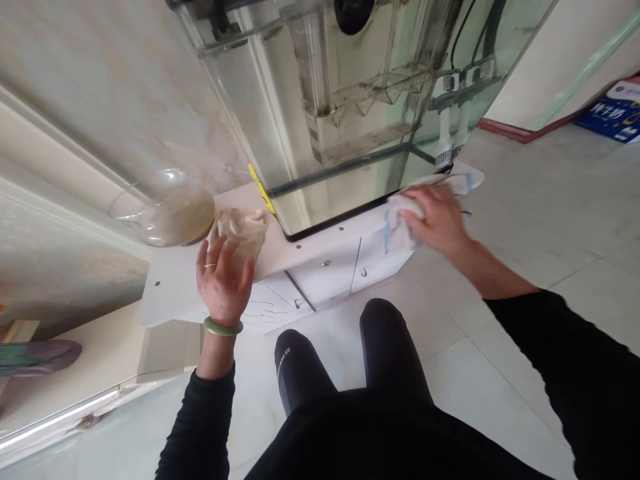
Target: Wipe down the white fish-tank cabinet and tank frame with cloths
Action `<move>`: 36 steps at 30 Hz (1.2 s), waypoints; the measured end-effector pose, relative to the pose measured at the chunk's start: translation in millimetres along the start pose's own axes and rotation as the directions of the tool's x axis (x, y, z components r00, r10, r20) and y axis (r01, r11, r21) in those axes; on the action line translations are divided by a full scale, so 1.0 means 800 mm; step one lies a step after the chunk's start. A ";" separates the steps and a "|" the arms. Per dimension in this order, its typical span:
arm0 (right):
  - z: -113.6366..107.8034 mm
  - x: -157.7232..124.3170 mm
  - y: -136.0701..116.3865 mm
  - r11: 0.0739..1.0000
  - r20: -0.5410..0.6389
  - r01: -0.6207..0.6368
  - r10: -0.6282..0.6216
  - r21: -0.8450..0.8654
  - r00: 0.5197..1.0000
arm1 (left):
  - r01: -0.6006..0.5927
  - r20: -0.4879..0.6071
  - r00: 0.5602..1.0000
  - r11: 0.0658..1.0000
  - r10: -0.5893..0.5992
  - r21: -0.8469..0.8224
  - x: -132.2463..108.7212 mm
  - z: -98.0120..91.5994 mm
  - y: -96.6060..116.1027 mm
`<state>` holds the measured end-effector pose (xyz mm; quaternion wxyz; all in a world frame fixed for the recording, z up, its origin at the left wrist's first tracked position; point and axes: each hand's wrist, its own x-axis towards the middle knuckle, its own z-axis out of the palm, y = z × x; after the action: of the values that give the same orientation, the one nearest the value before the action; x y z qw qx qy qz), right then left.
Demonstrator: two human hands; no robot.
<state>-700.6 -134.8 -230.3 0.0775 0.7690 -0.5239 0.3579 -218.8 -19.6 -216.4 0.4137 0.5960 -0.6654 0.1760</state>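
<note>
My right hand (440,223) is closed on a white cloth (400,223) with blue stripes, at the front right edge of the white cabinet (320,257). Part of that cloth lies along the base of the glass aquarium (310,213), which stands on the cabinet. At the left, my left hand (223,277) is stretched out with its fingers apart at the cabinet's front edge. A crumpled beige cloth (243,230) lies just beyond its fingertips; whether they touch it I cannot tell. Beside this cloth stands a round glass bowl (175,210) of cloudy liquid.
Inside the aquarium are a clear plastic filter box (345,133) and dark cables. A yellow sticker (261,189) shows at its left edge. My knees (383,333) are close to the cabinet front. A blue carton (613,113) sits on the tiled floor at the far right.
</note>
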 end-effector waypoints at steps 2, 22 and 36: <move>-0.005 -0.001 0.037 0.978 -0.062 -0.186 0.181 -0.093 0.982 | 0.005 0.070 0.998 1.000 -0.004 -0.014 -0.002 0.003 0.000; -0.006 -0.013 0.067 0.996 -0.073 -0.060 0.055 -0.065 0.996 | 0.120 0.060 0.991 0.991 -0.123 0.058 -0.004 0.014 0.006; 0.061 -0.031 -0.305 0.864 0.088 0.424 -0.462 0.272 0.883 | 0.195 0.066 0.980 0.976 -0.189 -0.092 0.001 0.002 0.012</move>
<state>-472.5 -33.4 -219.7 0.0226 0.8972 -0.2889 0.3332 -228.7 -19.1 -214.6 0.4386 0.6411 -0.6239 0.0853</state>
